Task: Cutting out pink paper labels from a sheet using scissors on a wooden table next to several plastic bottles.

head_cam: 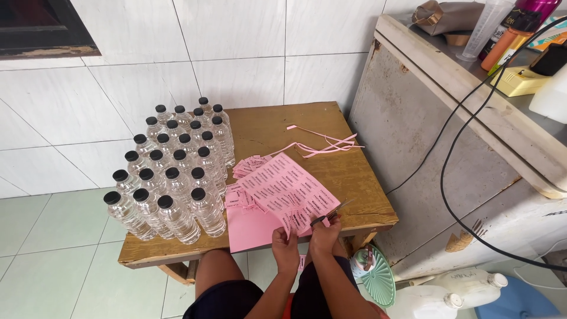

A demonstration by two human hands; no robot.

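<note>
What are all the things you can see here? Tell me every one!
Clear plastic bottles: about two dozen, black caps, in rows on the table's left side.
Pink label sheet: one, printed, held at the table's front edge.
Cut pink labels: a small pile, beside the bottles.
Pink paper strips: several, at the table's back right.
Scissors: one pair, dark handles, cutting the sheet.
Wooden table: one, brown, against the white tiled wall.
Metal cabinet: one, grey, right of the table.
Black cable: one, draped over the cabinet.
Green fan: one, on the floor.
White jugs: two, bottom right.
Left hand: holds the sheet.
Right hand: holds the scissors.
</note>
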